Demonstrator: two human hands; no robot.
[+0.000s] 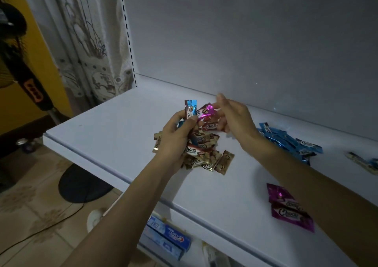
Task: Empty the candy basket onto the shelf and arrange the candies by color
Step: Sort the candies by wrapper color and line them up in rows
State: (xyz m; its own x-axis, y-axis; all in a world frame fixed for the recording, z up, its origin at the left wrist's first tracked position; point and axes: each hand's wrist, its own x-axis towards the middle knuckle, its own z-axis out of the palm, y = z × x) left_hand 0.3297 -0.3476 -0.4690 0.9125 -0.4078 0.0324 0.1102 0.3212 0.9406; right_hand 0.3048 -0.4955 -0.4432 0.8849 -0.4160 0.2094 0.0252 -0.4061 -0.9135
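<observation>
- On the white shelf [114,123] the sort is partway: gold pile [206,156] in the middle under the hands, blue pile [292,142] to the right near the back wall, magenta pile [290,209] at the front right edge. All three are well apart.
- Candy basket is not in view. My read: emptying is done and only the colour sort is left.
- Left hand [176,138] is clenched round a mixed bundle just above the gold pile. A blue candy [190,107] sticks up from it, with gold and red-brown wrappers lower in the fist.
- Right hand [235,117] has its fingers curled at the bundle's top and looks to be pinching the magenta candy [206,111] by its end.
- A red candy [210,126] sits right by the right hand's lower fingers. Can't tell which hand has that one.
- Step in hand, as I judge it: pull one wrapper out of the bundle and put it on its colour pile.
- To do it well: grip the crimped end only, pull along the wrapper's length, and hold the left fist tight so neighbours don't slide out onto the gold pile.
- Magenta goes front right. Carry it over, don't toss: foil is slick and that pile is near the shelf edge.
- Red has no pile that I can see. Start one on the bare left part of the shelf.
- One odd candy [364,162] at far right, colour unclear. Check it later.
- Crest toothpaste boxes [169,238] sit on the level below, so anything slipping off the front likely lands there.
</observation>
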